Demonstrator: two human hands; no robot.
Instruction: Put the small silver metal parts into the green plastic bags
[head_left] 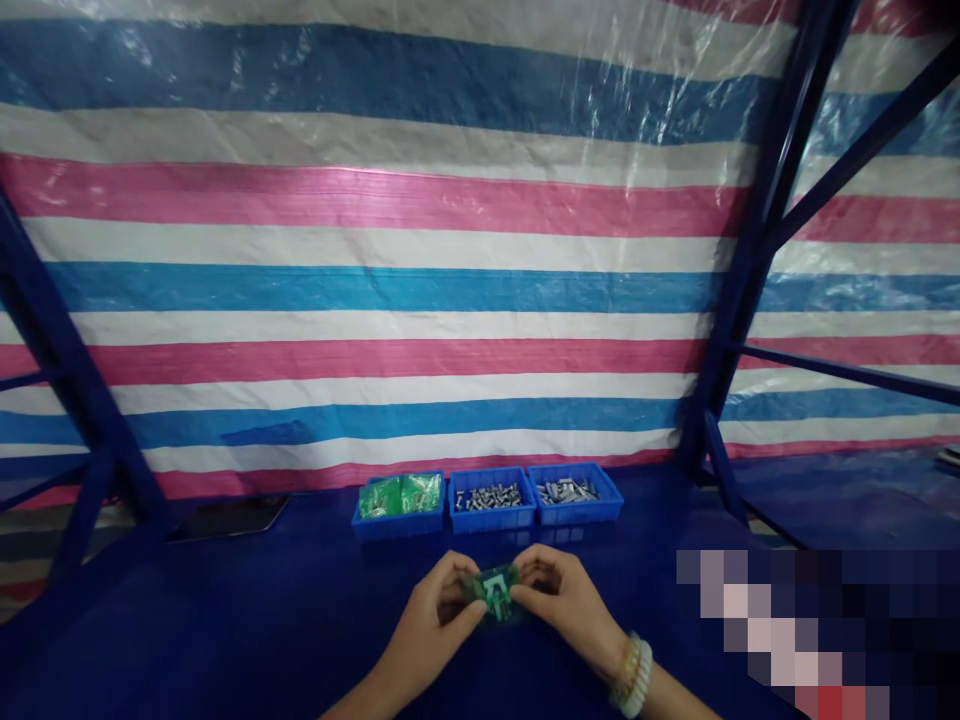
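A small translucent green plastic packet is held between both hands just above the table, on the near side of the middle tray. The part that shows is squarish, with no clear long axis; one broad face is turned toward the camera, and which end is the opening cannot be told. A pale, angular bent shape shows on or through the film, with small slim forms below it. The packet is too small and blurred for any lettering to be read.

The left hand pinches the left edge between thumb and curled fingers. The right hand pinches the right edge the same way, its thumb near the left one. A pale beaded bracelet circles the right wrist, beside a thinner gold-toned one.

Beyond the hands, three rectangular blue plastic trays stand in a row. The left tray holds glossy green packets with small pieces inside; the middle tray holds short grey metallic pieces; the right tray holds longer-looking grey metallic pieces. Farther left, a dark flat slab lies on the smooth deep-blue table. Behind, a wrinkled, shiny plastic sheet carries roughly level pink, white and blue stripes, between slanting dark-blue frame posts.
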